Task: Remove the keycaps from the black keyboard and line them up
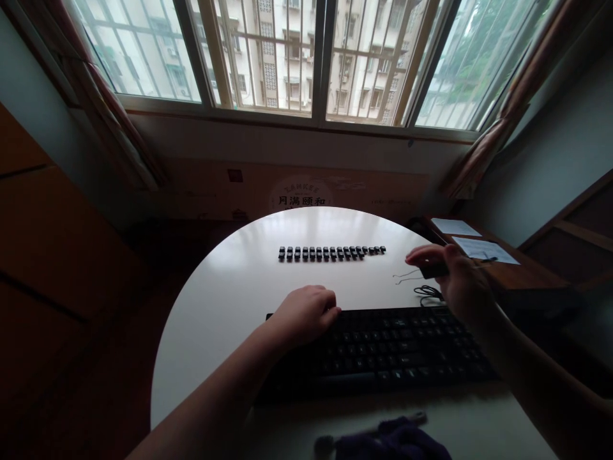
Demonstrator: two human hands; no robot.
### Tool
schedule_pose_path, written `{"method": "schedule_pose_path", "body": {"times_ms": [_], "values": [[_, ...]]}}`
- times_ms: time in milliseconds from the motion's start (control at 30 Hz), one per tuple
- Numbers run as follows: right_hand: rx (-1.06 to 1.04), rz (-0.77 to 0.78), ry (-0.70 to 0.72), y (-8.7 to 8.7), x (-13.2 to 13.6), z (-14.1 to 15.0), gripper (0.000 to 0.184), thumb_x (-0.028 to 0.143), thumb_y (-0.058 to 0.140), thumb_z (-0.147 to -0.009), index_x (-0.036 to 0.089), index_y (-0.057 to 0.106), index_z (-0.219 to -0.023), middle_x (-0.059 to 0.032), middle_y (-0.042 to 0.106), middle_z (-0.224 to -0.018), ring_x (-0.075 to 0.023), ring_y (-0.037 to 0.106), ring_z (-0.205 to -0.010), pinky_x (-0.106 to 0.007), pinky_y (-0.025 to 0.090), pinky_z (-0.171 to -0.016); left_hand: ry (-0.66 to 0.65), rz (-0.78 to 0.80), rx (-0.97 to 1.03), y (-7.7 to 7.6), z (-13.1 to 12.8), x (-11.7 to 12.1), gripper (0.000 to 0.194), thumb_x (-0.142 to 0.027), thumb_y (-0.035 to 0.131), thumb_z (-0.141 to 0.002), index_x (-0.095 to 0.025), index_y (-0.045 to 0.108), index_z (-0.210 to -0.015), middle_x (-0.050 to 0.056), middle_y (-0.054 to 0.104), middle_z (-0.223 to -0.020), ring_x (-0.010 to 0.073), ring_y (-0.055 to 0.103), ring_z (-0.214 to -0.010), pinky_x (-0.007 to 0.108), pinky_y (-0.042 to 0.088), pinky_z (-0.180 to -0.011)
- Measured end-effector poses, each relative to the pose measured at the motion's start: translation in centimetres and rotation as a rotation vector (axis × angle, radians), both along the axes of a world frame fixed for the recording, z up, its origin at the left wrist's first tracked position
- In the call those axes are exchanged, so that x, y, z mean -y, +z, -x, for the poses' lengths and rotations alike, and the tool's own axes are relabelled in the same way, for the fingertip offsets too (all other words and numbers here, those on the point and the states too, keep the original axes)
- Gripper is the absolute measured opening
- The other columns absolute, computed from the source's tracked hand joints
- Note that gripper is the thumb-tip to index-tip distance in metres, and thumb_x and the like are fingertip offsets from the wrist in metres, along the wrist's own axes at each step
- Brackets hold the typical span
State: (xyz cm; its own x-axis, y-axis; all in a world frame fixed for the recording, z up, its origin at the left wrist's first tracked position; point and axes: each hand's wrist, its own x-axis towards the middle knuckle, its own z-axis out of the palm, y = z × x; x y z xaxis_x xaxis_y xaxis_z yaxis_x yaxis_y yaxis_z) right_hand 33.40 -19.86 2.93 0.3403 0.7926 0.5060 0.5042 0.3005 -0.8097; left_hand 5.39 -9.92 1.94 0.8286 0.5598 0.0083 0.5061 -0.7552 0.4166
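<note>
Keyboard lies under left grip — right grip holds a wire-pronged tool.

Near, on table: keyboard | nearer still: cloth | left hand on keyboard's far edge, left | beyond keyboard, left to middle: keycaps in two rows | far right of keyboard: cable, just beyond edge | right: wire tool in right hand | far right: papers on second table

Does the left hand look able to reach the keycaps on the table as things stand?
Probably yes. The keycaps lie in rows on the table, beyond the left hand, and nothing visible blocks the way. The hand is at the far edge of the keyboard, so it likely must move forward.
</note>
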Motion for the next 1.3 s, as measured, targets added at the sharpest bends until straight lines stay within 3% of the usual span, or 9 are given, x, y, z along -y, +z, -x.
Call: {"method": "schedule_pose_path", "body": {"times_ms": [133, 200, 300, 467, 667, 833, 967, 1300], "values": [[-0.446, 0.245, 0.191, -1.5, 4.1, 1.0, 0.061, 0.065, 0.028, -0.098, 0.02, 0.069, -0.099, -0.0003, 0.054, -0.052, -0.017, 0.058, -0.046, -0.029, 0.048, -0.045, 0.007, 0.012, -0.015, -0.3, -0.1, -0.1, 0.022, -0.034, 0.051, -0.093, -0.021, 0.067, -0.088, 0.005, 0.069, -0.096, 0.023, 0.063, -0.09, 0.032, 0.047, -0.073], [-0.596, 0.344, 0.254, -2.6, 4.7, 1.6, 0.049, 0.063, 0.04, -0.097, 0.022, 0.066, -0.105, 0.0015, 0.055, -0.058, -0.014, 0.053, -0.043, -0.027, 0.047, -0.041, 0.013, 0.029, -0.024, -0.6, -0.2, -0.2, 0.021, -0.034, 0.051, -0.092, -0.022, 0.067, -0.089, 0.005, 0.069, -0.096, 0.0232, 0.063, -0.091, 0.032, 0.048, -0.074], [-0.677, 0.359, 0.248, -3.7, 4.6, 2.3, 0.031, 0.05, 0.064, -0.09, 0.025, 0.062, -0.109, 0.0002, 0.062, -0.078, -0.0129, 0.058, -0.055, -0.025, 0.05, -0.045, 0.033, 0.05, -0.035, -0.9, -0.2, -0.4, 0.018, -0.034, 0.052, -0.091, -0.022, 0.066, -0.092, 0.004, 0.069, -0.097, 0.0232, 0.064, -0.091, 0.032, 0.048, -0.074], [-0.688, 0.329, 0.185, -4.3, 4.4, 2.5, 0.031, 0.042, 0.069, -0.088, 0.024, 0.062, -0.112, 0.0001, 0.059, -0.078, -0.0117, 0.054, -0.059, -0.02, 0.045, -0.045, 0.057, 0.075, -0.054, -1.0, -0.3, -0.7, 0.016, -0.034, 0.055, -0.089, -0.024, 0.066, -0.096, 0.004, 0.07, -0.098, 0.0238, 0.064, -0.092, 0.032, 0.048, -0.073], [-0.678, 0.291, 0.159, -5.0, 4.2, 3.3, 0.019, 0.037, 0.061, -0.089, 0.018, 0.063, -0.089, 0.0066, 0.038, -0.054, -0.0072, 0.033, -0.047, -0.017, 0.025, -0.04, 0.043, 0.09, -0.082, -0.7, -0.5, -0.8, 0.017, -0.033, 0.053, -0.089, -0.024, 0.068, -0.093, 0.003, 0.07, -0.097, 0.0237, 0.064, -0.091, 0.032, 0.048, -0.074], [-0.694, 0.327, 0.191, -5.5, 4.0, 4.1, 0.018, 0.034, 0.056, -0.088, 0.019, 0.054, -0.078, 0.0097, 0.029, -0.05, -0.0062, 0.022, -0.043, -0.019, 0.016, -0.04, 0.031, 0.102, -0.098, -0.4, -0.5, -0.8, 0.019, -0.037, 0.055, -0.089, -0.024, 0.067, -0.095, 0.004, 0.07, -0.101, 0.0247, 0.064, -0.094, 0.033, 0.048, -0.076], [-0.632, 0.341, 0.174, -5.8, 3.9, 4.4, 0.018, 0.032, 0.053, -0.089, 0.019, 0.051, -0.076, 0.0096, 0.03, -0.051, -0.0064, 0.024, -0.043, -0.019, 0.015, -0.04, 0.022, 0.096, -0.118, -0.4, -0.5, -0.9, 0.02, -0.038, 0.057, -0.088, -0.024, 0.067, -0.097, 0.005, 0.07, -0.103, 0.0256, 0.064, -0.096, 0.034, 0.049, -0.077], [-0.392, 0.364, 0.098, -6.0, 3.2, 4.2, 0.017, 0.035, 0.05, -0.092, 0.02, 0.053, -0.083, 0.0072, 0.045, -0.047, -0.0096, 0.038, -0.044, -0.021, 0.027, -0.043, 0.019, 0.108, -0.1, -0.5, -0.5, -0.9, 0.02, -0.038, 0.056, -0.088, -0.023, 0.067, -0.096, 0.004, 0.07, -0.101, 0.025, 0.064, -0.094, 0.033, 0.049, -0.075]]}}
